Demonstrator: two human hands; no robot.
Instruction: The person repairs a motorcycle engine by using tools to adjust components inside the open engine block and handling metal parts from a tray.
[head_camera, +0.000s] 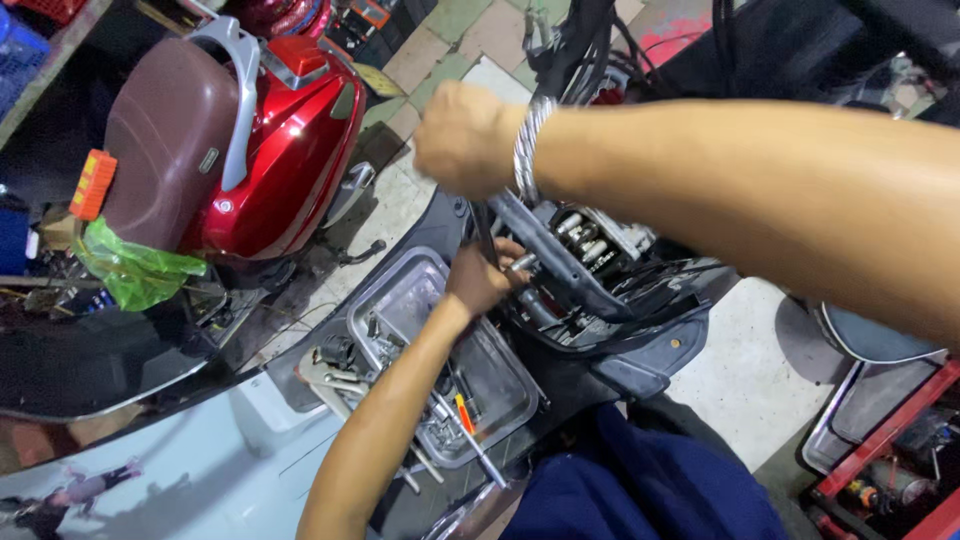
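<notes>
Gripping a dark bar (485, 235) on the stripped scooter (600, 290), both hands close: right hand (465, 138) above, left hand (482, 280) below, beside the metal tray (395, 290).

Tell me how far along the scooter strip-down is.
Done: body cover off, engine parts exposed. In hand: right hand grips a tool handle above; left hand steadies the frame bar. Left: tools and bolts lie loose in the metal tray; nothing refitted.
</notes>
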